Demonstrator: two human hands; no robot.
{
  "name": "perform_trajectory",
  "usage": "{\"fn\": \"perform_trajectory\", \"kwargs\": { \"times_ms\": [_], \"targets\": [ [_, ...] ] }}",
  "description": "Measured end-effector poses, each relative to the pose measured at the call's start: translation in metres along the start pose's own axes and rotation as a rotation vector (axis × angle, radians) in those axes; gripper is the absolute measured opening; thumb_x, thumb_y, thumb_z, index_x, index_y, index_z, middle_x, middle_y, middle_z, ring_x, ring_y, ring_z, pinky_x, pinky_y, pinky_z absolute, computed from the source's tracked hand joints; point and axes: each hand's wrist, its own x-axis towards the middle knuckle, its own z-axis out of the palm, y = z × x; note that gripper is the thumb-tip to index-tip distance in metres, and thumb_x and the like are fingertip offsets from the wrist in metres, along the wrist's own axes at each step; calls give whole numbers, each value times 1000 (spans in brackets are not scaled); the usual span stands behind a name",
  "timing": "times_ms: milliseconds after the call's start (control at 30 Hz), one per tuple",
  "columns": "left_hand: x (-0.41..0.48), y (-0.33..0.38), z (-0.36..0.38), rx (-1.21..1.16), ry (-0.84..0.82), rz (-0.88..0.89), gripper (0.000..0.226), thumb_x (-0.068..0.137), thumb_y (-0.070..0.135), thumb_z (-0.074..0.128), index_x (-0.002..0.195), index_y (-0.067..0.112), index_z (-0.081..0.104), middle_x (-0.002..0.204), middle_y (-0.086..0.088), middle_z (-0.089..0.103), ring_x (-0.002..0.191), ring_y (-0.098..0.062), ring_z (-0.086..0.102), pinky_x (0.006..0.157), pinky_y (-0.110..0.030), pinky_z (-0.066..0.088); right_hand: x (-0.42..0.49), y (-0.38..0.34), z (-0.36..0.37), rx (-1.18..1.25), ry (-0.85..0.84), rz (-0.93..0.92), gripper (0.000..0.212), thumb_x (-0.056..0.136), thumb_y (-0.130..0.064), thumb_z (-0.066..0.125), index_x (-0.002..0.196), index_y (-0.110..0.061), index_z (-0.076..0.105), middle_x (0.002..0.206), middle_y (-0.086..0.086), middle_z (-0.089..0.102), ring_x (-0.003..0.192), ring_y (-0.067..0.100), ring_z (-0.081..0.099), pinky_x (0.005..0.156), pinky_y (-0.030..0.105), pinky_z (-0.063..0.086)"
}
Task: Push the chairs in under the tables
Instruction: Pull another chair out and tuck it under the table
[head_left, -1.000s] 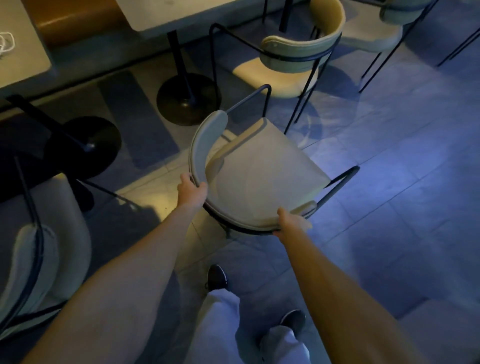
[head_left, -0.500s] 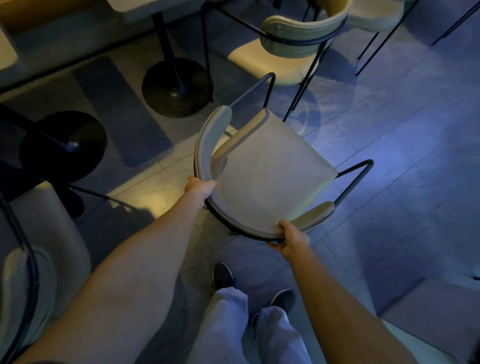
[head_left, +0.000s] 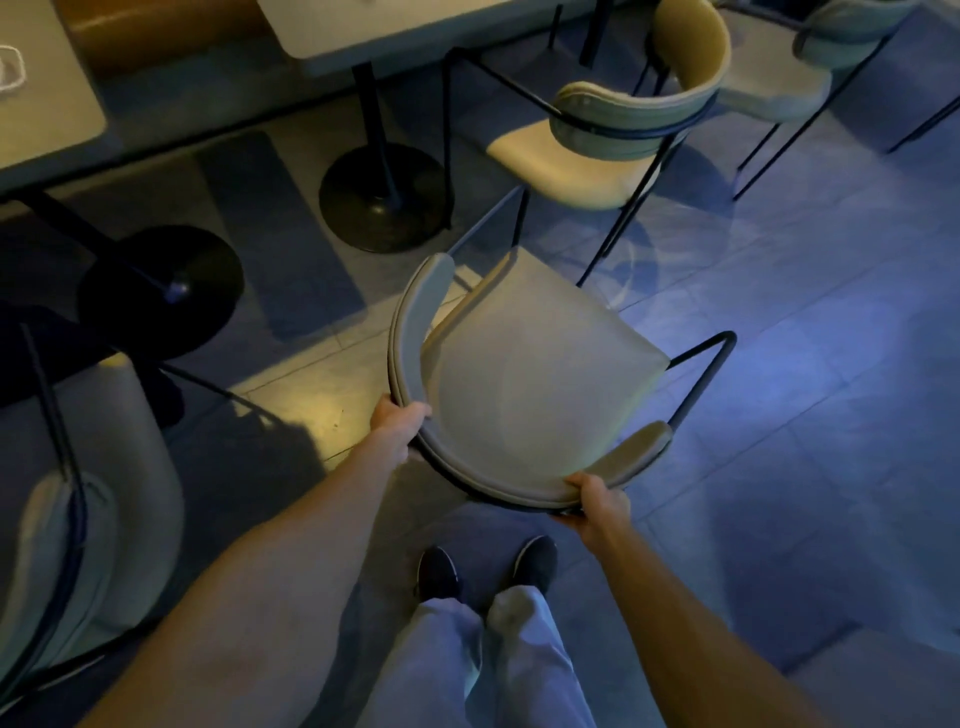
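Note:
A pale cushioned chair (head_left: 530, 364) with a curved backrest and thin black metal legs stands on the tiled floor in front of me, turned at an angle. My left hand (head_left: 397, 423) grips the left part of its backrest rim. My right hand (head_left: 597, 501) holds the rim's lower right part. Beyond the chair, a light-topped table (head_left: 363, 31) rises on a black pedestal with a round base (head_left: 384, 200). A second table (head_left: 41, 104) with its own round base (head_left: 161, 291) stands at the left.
A beige chair (head_left: 613, 140) stands by the far table, right of its pedestal, and another (head_left: 810, 78) at the top right. A grey chair (head_left: 88, 493) fills the lower left. My two shoes (head_left: 488, 569) are just behind the held chair. Open tiled floor lies to the right.
The chair has shifted slightly right and nearer to me with both hands still on its backrest. My feet have come together, and the view has tilted up to show more table top.

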Motion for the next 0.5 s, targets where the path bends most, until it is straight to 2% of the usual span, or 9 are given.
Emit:
{"fn": "perform_trajectory", "kwargs": {
  "times_ms": [67,200,333,400,500],
  "targets": [
    [-5,-9,-3,-65,25,-31,42,86,4,69,124,7,52,115,-17,63,97,-36,65,65,-47,58,3,-8,-2,-47,-10,-37,30,86,0,68,112,6,56,99,21,61,97,43,63,55,47,58],
    [-11,-26,-4,-182,52,-103,44,85,6,72,124,6,51,118,-20,63,99,-38,66,56,-45,58,12,-29,-2,-190,-18,-102,34,83,-4,71,113,4,58,99,21,64,92,40,66,53,44,60],
    [-14,-34,-4,-287,67,-165,39,87,6,71,117,8,47,119,-21,61,107,-40,64,72,-55,60,19,-57,8,-301,-71,-161,40,80,-4,71,117,1,54,110,24,65,97,43,67,58,49,62],
    [-13,-39,-4,-344,84,-194,37,89,6,70,115,8,44,118,-21,59,110,-42,62,77,-58,59,21,-72,16,-361,-100,-186,41,81,-3,70,119,1,53,110,23,65,97,41,66,57,47,62],
    [-10,-41,-3,-425,105,-219,45,88,7,71,125,6,46,119,-22,60,105,-41,63,67,-54,60,24,-92,29,-440,-140,-224,35,81,-2,68,113,-1,54,108,22,64,92,38,65,56,45,62]
  ]
}}
